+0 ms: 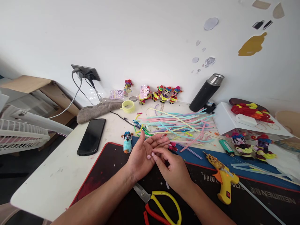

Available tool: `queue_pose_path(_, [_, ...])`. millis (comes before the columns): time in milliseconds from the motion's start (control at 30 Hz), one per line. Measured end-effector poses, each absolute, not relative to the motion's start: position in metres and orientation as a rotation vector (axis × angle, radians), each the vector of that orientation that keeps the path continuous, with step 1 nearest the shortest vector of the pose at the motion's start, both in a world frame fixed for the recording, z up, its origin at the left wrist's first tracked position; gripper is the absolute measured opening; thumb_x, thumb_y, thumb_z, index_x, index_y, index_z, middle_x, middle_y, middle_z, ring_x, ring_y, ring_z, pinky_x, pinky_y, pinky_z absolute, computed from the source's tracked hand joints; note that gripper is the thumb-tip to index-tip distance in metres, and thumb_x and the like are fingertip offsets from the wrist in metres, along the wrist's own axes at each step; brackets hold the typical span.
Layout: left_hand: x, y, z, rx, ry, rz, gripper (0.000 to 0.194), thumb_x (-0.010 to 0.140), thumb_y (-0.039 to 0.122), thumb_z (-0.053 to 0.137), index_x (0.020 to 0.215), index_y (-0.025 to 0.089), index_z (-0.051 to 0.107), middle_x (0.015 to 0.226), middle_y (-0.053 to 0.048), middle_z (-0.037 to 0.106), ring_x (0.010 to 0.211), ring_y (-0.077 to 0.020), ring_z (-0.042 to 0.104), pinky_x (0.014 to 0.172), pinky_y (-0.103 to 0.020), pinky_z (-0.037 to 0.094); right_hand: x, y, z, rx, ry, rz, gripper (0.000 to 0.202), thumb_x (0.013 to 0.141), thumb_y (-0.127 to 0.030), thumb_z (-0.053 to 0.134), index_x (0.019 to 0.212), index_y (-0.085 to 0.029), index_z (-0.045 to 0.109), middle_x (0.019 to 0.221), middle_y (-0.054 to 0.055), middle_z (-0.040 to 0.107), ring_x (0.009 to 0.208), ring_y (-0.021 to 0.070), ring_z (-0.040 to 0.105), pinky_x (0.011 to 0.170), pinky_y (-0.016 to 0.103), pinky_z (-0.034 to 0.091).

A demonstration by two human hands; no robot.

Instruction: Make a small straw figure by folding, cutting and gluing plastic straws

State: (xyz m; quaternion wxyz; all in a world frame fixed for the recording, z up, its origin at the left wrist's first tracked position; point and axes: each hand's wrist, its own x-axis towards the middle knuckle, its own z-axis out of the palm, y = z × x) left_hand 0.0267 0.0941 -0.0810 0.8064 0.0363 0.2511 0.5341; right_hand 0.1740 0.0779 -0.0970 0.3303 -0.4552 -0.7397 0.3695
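My left hand [144,154] is turned palm up with its fingers stretched out. A small pale pink ball [148,157] lies loose on that palm. Just above the palm, my right hand [172,165] pinches a second small pink ball [153,154] between thumb and forefinger. Below my hands, scissors [161,200] with yellow and red handles rest on the black desk mat [98,175]. A small figure wrapped in turquoise pipe cleaner [127,143] stands left of my left fingers.
Pastel pipe cleaners [173,122] are heaped behind my hands. A yellow glue gun [223,181] lies to the right, a phone [91,136] to the left. Several figures [167,94] stand along the wall near a black thermos [205,93]. A fan [23,134] is at far left.
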Motion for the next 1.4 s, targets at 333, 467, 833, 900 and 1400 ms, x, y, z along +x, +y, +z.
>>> queue_pose_path(333, [0.026, 0.094, -0.079, 0.072, 0.552, 1.139, 0.064, 0.102, 0.063, 0.046, 0.105, 0.006, 0.075, 0.114, -0.022, 0.076, 0.110, -0.0289, 0.072, 0.112, -0.040, 0.047, 0.174, 0.079, -0.097, -1.208, -1.922, 0.980, 0.017, 0.099, -0.027, 0.061, 0.107, -0.021, 0.075, 0.073, 0.001, 0.074, 0.058, 0.0137, 0.063, 0.052, 0.022, 0.041])
queue_pose_path(467, [0.027, 0.093, -0.080, 0.070, 0.540, 1.139, 0.063, 0.101, 0.062, 0.048, 0.106, 0.006, 0.075, 0.114, -0.022, 0.076, 0.110, -0.0292, 0.072, 0.111, -0.040, 0.049, 0.173, 0.078, -0.096, -1.212, -1.924, 0.965, 0.016, 0.099, -0.028, 0.060, 0.104, -0.021, 0.075, 0.068, -0.001, 0.071, 0.056, 0.0129, 0.061, 0.058, 0.023, 0.044])
queue_pose_path(833, [0.001, 0.110, -0.067, -0.018, 0.611, 1.421, 0.058, 0.103, 0.059, 0.046, 0.104, 0.008, 0.073, 0.116, -0.023, 0.075, 0.124, -0.0318, 0.068, 0.108, -0.041, 0.054, 0.178, 0.082, -0.088, -1.264, -1.856, 0.913, 0.024, 0.102, -0.038, 0.056, 0.102, -0.020, 0.073, 0.054, -0.005, 0.051, 0.047, 0.0126, 0.050, 0.048, 0.024, 0.037])
queue_pose_path(900, [-0.003, 0.112, -0.065, -0.034, 0.612, 1.457, 0.061, 0.104, 0.061, 0.042, 0.106, 0.009, 0.072, 0.116, -0.023, 0.075, 0.125, -0.0320, 0.067, 0.107, -0.041, 0.055, 0.179, 0.083, -0.090, -1.290, -1.899, 0.891, 0.023, 0.102, -0.037, 0.056, 0.101, -0.021, 0.073, 0.055, -0.005, 0.052, 0.047, 0.0126, 0.050, 0.049, 0.024, 0.036])
queue_pose_path(1400, [0.009, 0.107, -0.075, 0.024, 0.583, 1.322, 0.057, 0.101, 0.060, 0.051, 0.104, 0.008, 0.073, 0.117, -0.022, 0.074, 0.121, -0.0307, 0.069, 0.109, -0.041, 0.053, 0.179, 0.082, -0.092, -1.263, -1.931, 0.859, 0.023, 0.101, -0.034, 0.056, 0.106, -0.020, 0.074, 0.054, -0.004, 0.056, 0.050, 0.0144, 0.056, 0.055, 0.025, 0.041])
